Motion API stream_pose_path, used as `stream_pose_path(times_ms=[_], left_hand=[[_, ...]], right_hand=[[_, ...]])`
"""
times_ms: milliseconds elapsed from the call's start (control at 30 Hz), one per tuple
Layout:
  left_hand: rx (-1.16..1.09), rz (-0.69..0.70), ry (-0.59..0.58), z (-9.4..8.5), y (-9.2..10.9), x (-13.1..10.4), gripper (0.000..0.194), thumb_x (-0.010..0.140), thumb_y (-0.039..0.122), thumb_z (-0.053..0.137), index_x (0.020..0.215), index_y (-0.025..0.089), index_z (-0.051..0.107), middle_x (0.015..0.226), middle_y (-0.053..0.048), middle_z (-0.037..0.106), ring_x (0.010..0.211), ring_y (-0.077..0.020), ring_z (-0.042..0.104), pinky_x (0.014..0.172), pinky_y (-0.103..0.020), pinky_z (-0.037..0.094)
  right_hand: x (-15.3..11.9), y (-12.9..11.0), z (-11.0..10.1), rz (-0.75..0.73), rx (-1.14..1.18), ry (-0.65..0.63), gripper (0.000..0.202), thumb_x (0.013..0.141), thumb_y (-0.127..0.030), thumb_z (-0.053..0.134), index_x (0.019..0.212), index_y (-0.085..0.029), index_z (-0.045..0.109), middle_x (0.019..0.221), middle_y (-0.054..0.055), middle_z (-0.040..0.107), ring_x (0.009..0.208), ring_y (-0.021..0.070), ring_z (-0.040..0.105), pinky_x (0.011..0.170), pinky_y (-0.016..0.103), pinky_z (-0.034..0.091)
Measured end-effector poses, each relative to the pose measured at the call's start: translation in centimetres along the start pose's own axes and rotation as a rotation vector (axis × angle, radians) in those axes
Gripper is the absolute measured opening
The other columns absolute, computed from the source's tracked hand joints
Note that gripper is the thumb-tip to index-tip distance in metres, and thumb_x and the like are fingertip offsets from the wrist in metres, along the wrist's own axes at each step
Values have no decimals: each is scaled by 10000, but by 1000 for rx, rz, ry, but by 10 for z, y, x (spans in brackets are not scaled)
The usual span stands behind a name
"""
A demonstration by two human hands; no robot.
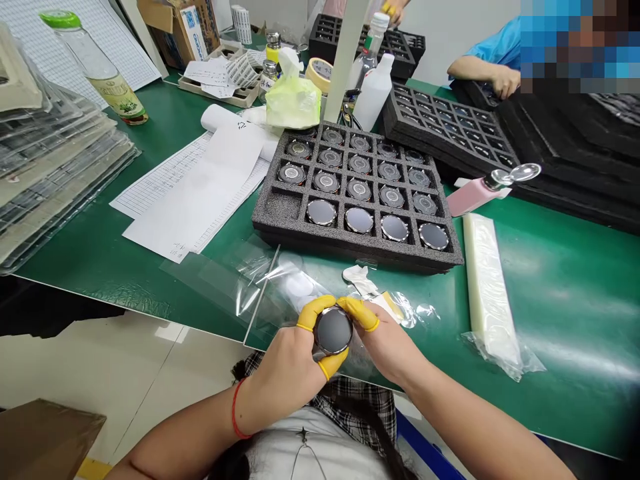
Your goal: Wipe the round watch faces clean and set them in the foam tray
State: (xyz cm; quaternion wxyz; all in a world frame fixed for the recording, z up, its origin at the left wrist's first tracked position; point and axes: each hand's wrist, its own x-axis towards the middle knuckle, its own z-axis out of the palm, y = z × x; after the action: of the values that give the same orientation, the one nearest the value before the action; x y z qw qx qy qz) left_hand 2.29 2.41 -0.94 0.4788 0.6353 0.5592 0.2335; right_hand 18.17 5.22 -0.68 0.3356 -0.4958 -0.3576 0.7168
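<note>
A round smartwatch [334, 330] with a dark, blank screen and a metal rim is held in front of my body at the table's edge. My left hand [293, 363] grips it from the left, with yellow finger cots on the two digits curled around its rim. On the upper right, my right hand [383, 340] has a yellow-capped digit against the rim; its other fingers are mostly hidden. Beyond my hands stands a black foam tray [320, 237] holding similar watches, screen up in the front row and back up behind. Its front-left compartment holds no watch.
Clear plastic film [220, 287] and crumpled white scraps [361, 279] lie near my hands. To the right are a pink bottle [473, 198] and a wrapped white pack [493, 293]. Papers [195, 193] and stacked plastic trays [55, 167] are left. A co-worker's hand [506, 81] rests at another tray.
</note>
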Motion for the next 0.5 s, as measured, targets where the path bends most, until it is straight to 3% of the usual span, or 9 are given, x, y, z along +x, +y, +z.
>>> stream_pose_path(times_ms=[133,200,300,400,433,500], left_hand=[[-133,64,-28,-7,-4,-4,582,801,235,663,1338,222,440,1066,-57,747,924,-222,725,870,-356,574],[-238,136,-19,-14,-8,-12,496,831,242,659,1296,213,492,919,-31,770,857,-201,733,882,-350,577],[-480,315,140,-32,-16,-34,346,910,281,605,1252,270,553,795,3,777,806,-197,747,906,-393,590],[-624,554,264,-51,-27,-60,245,958,340,514,1159,354,653,856,21,798,810,-222,758,858,-421,619],[-638,620,264,-56,-31,-67,246,955,362,509,1110,336,698,874,10,801,809,-235,760,836,-409,627],[-670,605,238,-62,-38,-76,253,927,389,550,991,274,766,875,-24,803,839,-258,760,834,-377,624]], right_hand=[[1,-25,-1,4,-182,-240,331,712,-493,764,704,-178,664,683,-5,617,702,148,533,713,288,440],[6,-46,1,-57,-252,-248,301,738,-456,753,843,-183,684,788,17,660,744,157,568,732,299,457],[30,-79,9,-296,-362,-23,334,823,-405,663,1095,-213,629,890,25,652,779,160,585,724,301,467],[75,-103,24,-557,-745,226,329,926,-350,503,1213,-200,554,844,14,594,743,151,556,697,293,461],[93,-108,29,-576,-929,287,333,949,-323,450,1239,-181,530,819,13,583,721,151,547,681,292,459],[124,-115,39,-570,-1081,295,321,945,-269,456,1224,-136,543,784,18,585,698,157,540,662,293,453]])
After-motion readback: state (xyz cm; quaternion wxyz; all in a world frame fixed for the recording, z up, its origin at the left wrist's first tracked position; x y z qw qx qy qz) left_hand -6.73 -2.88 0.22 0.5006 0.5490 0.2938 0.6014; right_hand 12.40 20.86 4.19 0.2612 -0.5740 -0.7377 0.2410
